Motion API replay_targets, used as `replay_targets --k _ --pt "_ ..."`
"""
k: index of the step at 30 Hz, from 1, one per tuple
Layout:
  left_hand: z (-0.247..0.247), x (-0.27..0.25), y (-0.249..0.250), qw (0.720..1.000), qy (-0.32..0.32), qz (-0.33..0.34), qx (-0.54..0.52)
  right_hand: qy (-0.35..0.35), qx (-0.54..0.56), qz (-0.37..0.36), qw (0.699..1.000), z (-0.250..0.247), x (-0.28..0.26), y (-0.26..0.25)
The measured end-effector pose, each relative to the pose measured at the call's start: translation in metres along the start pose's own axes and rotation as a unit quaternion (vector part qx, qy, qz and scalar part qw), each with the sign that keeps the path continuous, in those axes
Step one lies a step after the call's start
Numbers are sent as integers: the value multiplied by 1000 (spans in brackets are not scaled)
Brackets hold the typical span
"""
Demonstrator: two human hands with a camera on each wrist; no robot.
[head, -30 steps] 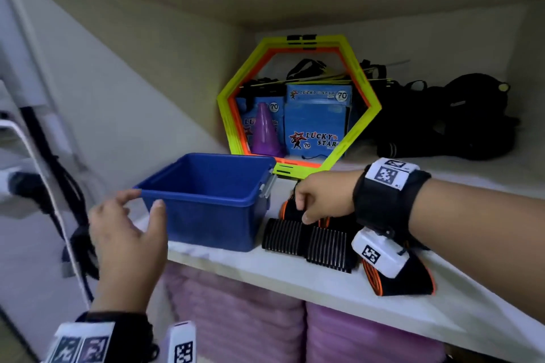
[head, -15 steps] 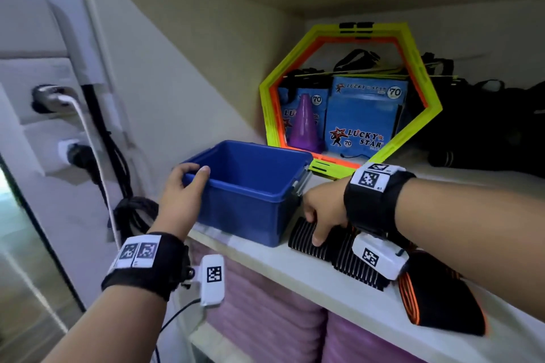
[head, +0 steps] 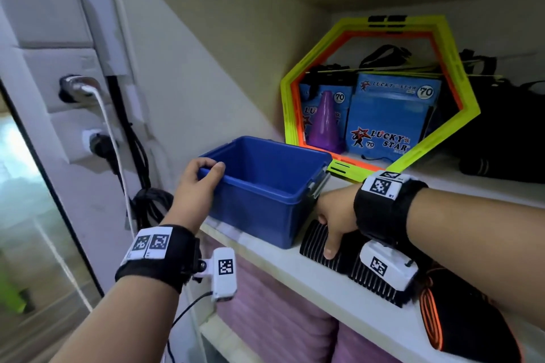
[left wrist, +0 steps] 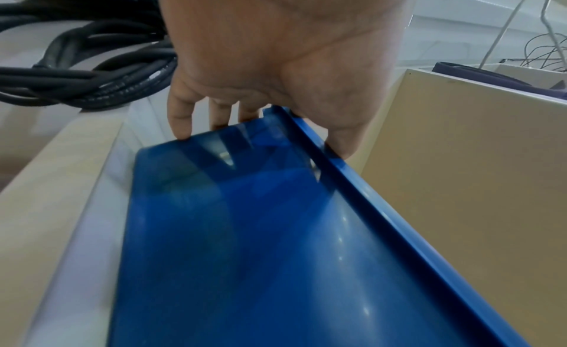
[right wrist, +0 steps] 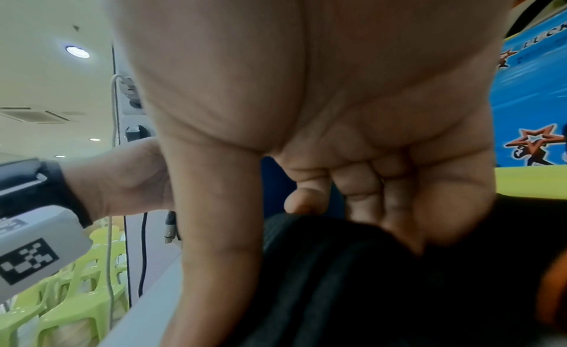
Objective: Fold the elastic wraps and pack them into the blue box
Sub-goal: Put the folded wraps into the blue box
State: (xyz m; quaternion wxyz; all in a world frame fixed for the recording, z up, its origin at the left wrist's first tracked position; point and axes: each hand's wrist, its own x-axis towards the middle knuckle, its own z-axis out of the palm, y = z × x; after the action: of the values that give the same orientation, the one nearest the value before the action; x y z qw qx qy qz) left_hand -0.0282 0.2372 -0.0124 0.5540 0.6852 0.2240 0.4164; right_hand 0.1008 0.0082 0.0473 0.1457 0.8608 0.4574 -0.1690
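Now at a white shelf [head: 339,298] inside a cream-walled cupboard, facing an open blue plastic box [head: 265,209] near the shelf's front left end, long axis running from the near left corner back toward the right, mouth up and nothing visible inside. Left hand [head: 197,186] clamped on the box's left rim, thumb tip hooked over the edge into the interior; from the left wrist view the fingers [left wrist: 181,119] reaching down the outer wall [left wrist: 245,243] and the thumb curled over the lip. Just right of the box, touching or nearly touching its wall, a black ribbed elastic wrap [head: 330,250] lying flat along the shelf's front edge, long axis parallel to that edge, ribs running across it. Right hand [head: 336,215] pressing down on this wrap, thumb laid across the ribs toward the shelf edge; seen from the right wrist view as a palm [right wrist: 352,109] above black fabric [right wrist: 352,291] with fingers bent onto it, grip around the wrap not plainly shown. Further right, a second black wrap with orange edging [head: 460,330], partly hidden behind the wrist camera. Behind the box, a yellow and orange hexagonal plastic frame [head: 460,115] leaning upright against the back wall, with blue Lucky Star packets [head: 392,121] and a purple plastic cone [head: 324,127] showing through it. Black bags [head: 501,138] piled to the right of the frame. Pink folded mats [head: 274,330] on the shelf below
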Motion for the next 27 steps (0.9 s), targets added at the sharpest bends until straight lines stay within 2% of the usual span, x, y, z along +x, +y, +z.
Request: replay_targets --k 7,13,17,20,23,27 --pt "-1 1 -7 1000 9 10 -10 -32 -30 10 999 -20 -4 11" --pt "-3 0 -13 999 6 34 5 15 87 56 995 -48 -16 40" --pt "-6 1 -14 998 -2 54 20 31 56 102 993 -83 -29 40" --pt "-8 2 -17 997 -26 61 39 86 12 127 988 -120 -46 24" --pt "-11 2 -22 996 -36 76 29 124 40 88 988 -156 -46 -5" --pt "-16 7 -33 994 -44 99 -11 101 103 17 989 -189 -4 -46"
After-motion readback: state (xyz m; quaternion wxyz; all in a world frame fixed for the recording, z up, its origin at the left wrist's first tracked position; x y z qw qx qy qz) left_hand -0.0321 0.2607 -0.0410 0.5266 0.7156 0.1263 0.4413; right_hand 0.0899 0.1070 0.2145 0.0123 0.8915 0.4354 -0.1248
